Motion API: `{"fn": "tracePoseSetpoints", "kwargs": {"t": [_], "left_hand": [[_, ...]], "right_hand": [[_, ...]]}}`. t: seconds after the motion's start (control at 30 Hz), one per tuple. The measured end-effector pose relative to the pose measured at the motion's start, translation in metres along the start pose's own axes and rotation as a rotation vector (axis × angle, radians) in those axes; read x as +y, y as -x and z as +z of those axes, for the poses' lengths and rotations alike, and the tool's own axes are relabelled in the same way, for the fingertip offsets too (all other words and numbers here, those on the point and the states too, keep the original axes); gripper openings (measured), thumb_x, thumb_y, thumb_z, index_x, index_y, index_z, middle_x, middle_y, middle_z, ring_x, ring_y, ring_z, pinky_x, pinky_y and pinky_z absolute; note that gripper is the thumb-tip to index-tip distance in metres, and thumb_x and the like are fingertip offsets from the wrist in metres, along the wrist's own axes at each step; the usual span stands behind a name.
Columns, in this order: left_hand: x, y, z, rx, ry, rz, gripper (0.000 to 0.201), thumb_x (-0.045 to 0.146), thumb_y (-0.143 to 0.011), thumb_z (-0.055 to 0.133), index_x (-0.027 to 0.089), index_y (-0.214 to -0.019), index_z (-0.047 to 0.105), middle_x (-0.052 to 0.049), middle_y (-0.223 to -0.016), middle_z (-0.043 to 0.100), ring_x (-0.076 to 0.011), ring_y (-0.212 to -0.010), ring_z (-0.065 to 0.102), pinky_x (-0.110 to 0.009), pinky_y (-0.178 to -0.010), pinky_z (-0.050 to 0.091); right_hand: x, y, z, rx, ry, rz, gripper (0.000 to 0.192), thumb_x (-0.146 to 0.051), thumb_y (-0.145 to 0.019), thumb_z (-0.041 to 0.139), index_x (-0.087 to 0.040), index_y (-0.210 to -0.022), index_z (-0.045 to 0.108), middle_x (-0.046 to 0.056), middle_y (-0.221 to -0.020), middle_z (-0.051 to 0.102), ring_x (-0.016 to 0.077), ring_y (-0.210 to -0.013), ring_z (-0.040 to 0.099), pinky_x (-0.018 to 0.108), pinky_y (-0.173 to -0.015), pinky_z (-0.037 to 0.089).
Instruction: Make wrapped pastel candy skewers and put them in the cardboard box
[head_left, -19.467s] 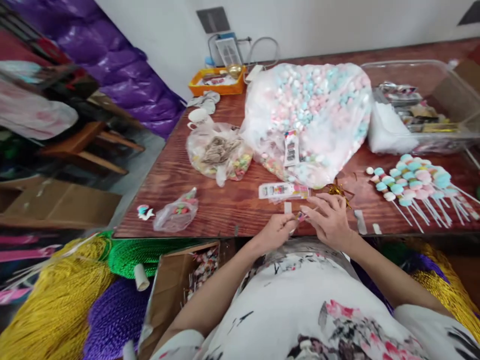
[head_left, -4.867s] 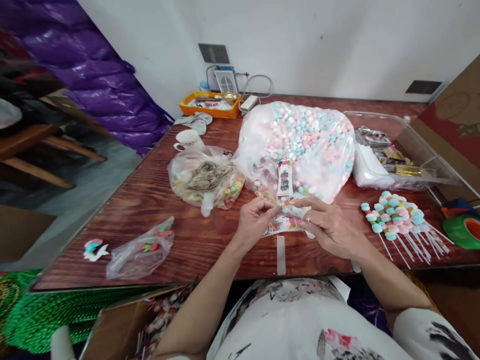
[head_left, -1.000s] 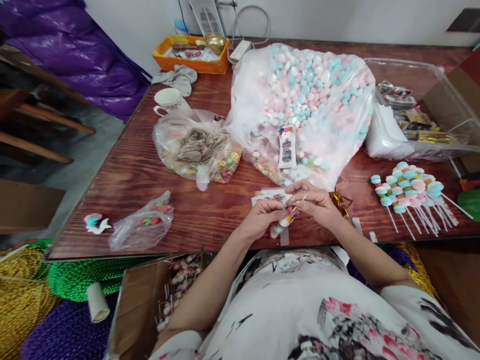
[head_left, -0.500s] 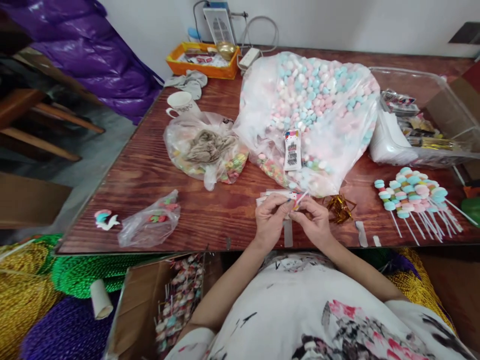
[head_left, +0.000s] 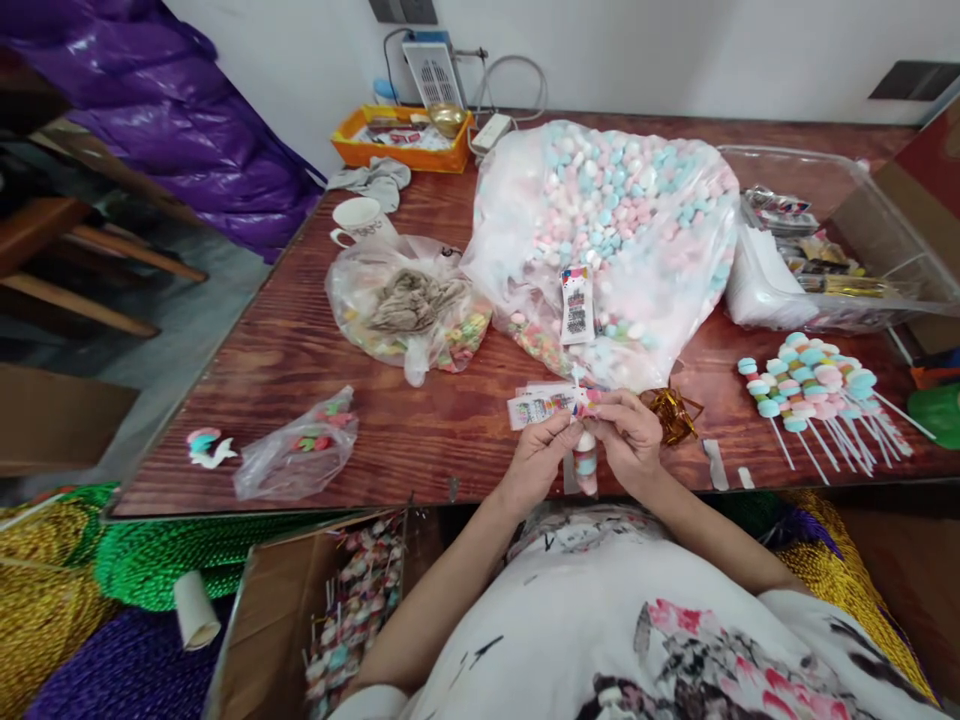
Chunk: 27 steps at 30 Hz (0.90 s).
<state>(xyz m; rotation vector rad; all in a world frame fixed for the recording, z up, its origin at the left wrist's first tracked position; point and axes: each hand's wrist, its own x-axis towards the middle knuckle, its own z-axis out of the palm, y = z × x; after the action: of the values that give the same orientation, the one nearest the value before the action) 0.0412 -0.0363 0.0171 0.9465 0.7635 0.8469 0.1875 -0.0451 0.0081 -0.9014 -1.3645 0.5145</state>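
Note:
Between my hands hangs a marshmallow skewer (head_left: 586, 464) with pastel layers, its top inside a colourful printed wrapper and its white stick pointing away from me. My left hand (head_left: 544, 452) is closed, thumb and fingers pinching it from the left. From the right, my right hand (head_left: 631, 432) pinches the wrapper near the stick. Printed wrappers (head_left: 531, 410) lie flat just beyond my left fingers. Gold twist ties (head_left: 673, 414) are bunched beside my right hand. Several finished-looking marshmallow skewers (head_left: 814, 385) lie in a pile at the right.
A big bag of marshmallows (head_left: 600, 195) bears a printed packet (head_left: 577, 306). Left of it are a candy bag (head_left: 360, 310) with a brown cloth, a mug (head_left: 360, 218) and an orange tray (head_left: 405, 155). A clear bin (head_left: 885, 215) stands right; an open carton (head_left: 277, 620) sits below the table edge.
The skewer has turned so its stick now points away and its marshmallow body shows below my fingers. Both hands have shifted slightly toward me. The view has tilted a little.

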Motion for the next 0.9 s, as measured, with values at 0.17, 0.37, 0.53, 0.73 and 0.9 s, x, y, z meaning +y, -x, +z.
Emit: {"fn": "tracePoseSetpoints", "kwargs": {"t": [0.17,0.37,0.53,0.73,0.9], "left_hand": [[0.009,-0.002,-0.002,-0.183,0.129,-0.213,0.031,0.04,-0.077,0.076,0.011,-0.076,0.066,0.0,-0.065,0.061,-0.0098,-0.058,0.054,-0.022,-0.061,0.044],[0.011,-0.013,0.003,-0.173,0.254,-0.293,0.025,0.031,-0.071,0.08,0.011,-0.075,0.067,-0.001,-0.066,0.062,-0.0103,-0.06,0.056,-0.023,-0.062,0.047],[0.016,-0.018,-0.001,-0.313,0.23,-0.365,0.029,0.037,-0.073,0.076,0.009,-0.072,0.067,-0.008,-0.067,0.068,-0.02,-0.062,0.066,-0.035,-0.066,0.055],[0.018,-0.02,-0.008,-0.533,0.068,-0.54,0.034,0.043,-0.073,0.075,0.013,-0.076,0.06,-0.002,-0.06,0.063,-0.0136,-0.048,0.059,-0.028,-0.054,0.05],[0.023,-0.016,-0.002,-0.507,-0.643,-0.247,0.028,0.038,-0.087,0.054,0.017,-0.069,0.05,-0.001,-0.063,0.057,-0.0134,-0.059,0.055,-0.026,-0.06,0.047]], "right_hand": [[-0.002,-0.005,-0.006,-0.031,0.022,-0.006,0.018,-0.012,-0.082,0.067,-0.028,-0.089,0.071,-0.001,-0.078,0.059,0.0136,-0.074,0.057,0.028,-0.065,0.047],[-0.004,-0.022,-0.019,-0.151,0.073,0.037,0.011,-0.02,-0.088,0.06,-0.025,-0.094,0.067,0.003,-0.086,0.062,0.0157,-0.078,0.061,0.031,-0.068,0.05],[-0.014,-0.044,-0.054,-0.615,0.66,-0.599,0.037,-0.014,-0.091,0.053,-0.03,-0.123,0.061,0.005,-0.133,0.062,0.0266,-0.126,0.049,0.048,-0.097,0.038],[-0.016,-0.048,-0.07,-0.895,0.752,-0.829,0.023,-0.014,-0.098,0.045,-0.017,-0.115,0.061,0.005,-0.1,0.07,0.0197,-0.111,0.053,0.047,-0.095,0.032],[-0.007,-0.033,-0.059,-0.924,0.778,-0.628,0.025,-0.012,-0.092,0.046,-0.018,-0.072,0.058,0.001,-0.066,0.059,0.0183,-0.079,0.047,0.042,-0.082,0.029]]}}
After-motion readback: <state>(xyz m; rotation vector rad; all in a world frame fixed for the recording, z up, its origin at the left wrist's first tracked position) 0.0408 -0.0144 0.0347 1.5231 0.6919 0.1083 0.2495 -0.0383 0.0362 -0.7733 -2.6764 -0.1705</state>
